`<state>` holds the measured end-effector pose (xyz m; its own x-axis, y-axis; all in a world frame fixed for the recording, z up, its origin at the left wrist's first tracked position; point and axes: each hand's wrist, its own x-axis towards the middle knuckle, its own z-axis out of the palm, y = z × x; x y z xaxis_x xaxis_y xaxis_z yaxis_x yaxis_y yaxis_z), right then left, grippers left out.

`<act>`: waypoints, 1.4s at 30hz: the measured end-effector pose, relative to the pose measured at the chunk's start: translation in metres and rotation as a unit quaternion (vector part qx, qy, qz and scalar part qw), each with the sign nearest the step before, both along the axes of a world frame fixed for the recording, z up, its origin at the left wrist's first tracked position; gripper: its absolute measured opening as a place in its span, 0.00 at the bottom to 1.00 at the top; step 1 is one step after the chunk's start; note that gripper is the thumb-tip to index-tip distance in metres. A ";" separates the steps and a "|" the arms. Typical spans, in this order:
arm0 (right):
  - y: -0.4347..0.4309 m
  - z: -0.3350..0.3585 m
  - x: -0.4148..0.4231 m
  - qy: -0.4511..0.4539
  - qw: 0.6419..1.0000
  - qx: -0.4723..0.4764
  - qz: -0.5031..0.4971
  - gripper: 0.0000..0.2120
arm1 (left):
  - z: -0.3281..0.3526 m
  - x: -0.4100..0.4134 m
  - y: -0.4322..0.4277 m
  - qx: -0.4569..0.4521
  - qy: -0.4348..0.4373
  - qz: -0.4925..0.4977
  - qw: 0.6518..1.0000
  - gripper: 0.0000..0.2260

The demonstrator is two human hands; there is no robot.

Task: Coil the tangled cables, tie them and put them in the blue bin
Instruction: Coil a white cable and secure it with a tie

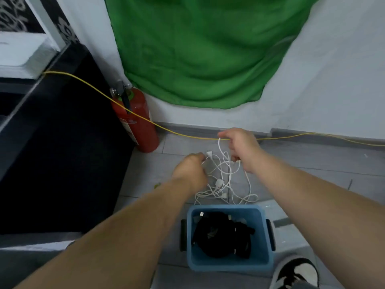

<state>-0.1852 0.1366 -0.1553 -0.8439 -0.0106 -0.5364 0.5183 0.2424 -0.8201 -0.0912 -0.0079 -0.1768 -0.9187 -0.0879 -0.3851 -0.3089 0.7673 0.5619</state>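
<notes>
Presently: white cables (224,181), tangled, strung from both hands down to the floor (312,159), long axis far-to-near; left hand (190,172) pinches a strand, right hand (239,147) grips loops; blue bin (229,264) just nearer.

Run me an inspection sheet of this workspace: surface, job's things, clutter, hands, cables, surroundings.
Surface: grey tiled floor.
Job's things: white cables still tangled, on the floor beyond the blue bin; black cables already inside it.
Clutter: small yellowish scrap on the floor, too small to identify.
Hands: left hand and right hand each grip a strand of the white cables, lifting part of the tangle.
Cables: yellow cable runs in front of the fire extinguisher and along the wall base.
Surroundings: white wall, hanging green cloth, a shoe beside the bin.
</notes>
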 end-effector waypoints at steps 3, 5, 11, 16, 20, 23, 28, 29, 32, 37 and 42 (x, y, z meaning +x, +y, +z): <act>-0.007 0.071 0.007 0.041 0.997 0.006 0.071 0.10 | 0.048 -0.010 0.007 0.047 0.038 0.038 0.997 0.28; -0.013 0.120 0.018 0.068 0.989 0.017 0.128 0.10 | 0.084 -0.014 0.010 0.090 0.085 0.053 0.991 0.31; -0.018 0.237 0.059 0.233 0.969 -0.035 0.068 0.11 | 0.184 -0.007 0.002 0.185 0.126 0.075 0.972 0.09; -0.012 0.277 0.081 0.192 0.953 -0.230 -0.045 0.11 | 0.202 0.022 -0.012 0.193 0.078 0.065 0.976 0.21; -0.012 0.270 0.097 0.118 0.928 -0.351 -0.034 0.25 | 0.193 0.028 -0.010 0.188 0.105 0.069 0.974 0.27; -0.010 0.261 0.104 0.089 0.890 -0.445 -0.036 0.23 | 0.183 0.026 -0.007 0.200 0.075 0.038 0.976 0.18; 0.001 0.269 0.096 0.042 0.814 -0.576 -0.057 0.22 | 0.162 0.013 -0.014 0.109 0.042 -0.031 0.993 0.12; 0.004 0.271 0.093 0.042 0.803 -0.590 -0.067 0.22 | 0.160 0.009 -0.018 0.089 0.030 -0.037 0.995 0.17; 0.016 0.268 0.080 0.051 0.800 -0.586 -0.117 0.21 | 0.162 0.000 -0.027 0.021 0.001 -0.074 0.997 0.19; 0.028 0.241 0.053 0.071 0.973 -0.201 -0.092 0.11 | 0.181 -0.014 -0.028 0.026 0.084 -0.026 0.996 0.17; 0.020 0.219 0.053 -0.029 0.987 -0.116 0.105 0.49 | 0.208 -0.014 -0.017 0.203 0.141 0.056 0.967 0.16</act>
<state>-0.1318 0.1570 0.0635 -0.7782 -0.3107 -0.5458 0.5238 0.1585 -0.8370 -0.1049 -0.0248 0.0316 -0.9856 -0.0876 -0.1448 -0.1686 0.4352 0.8844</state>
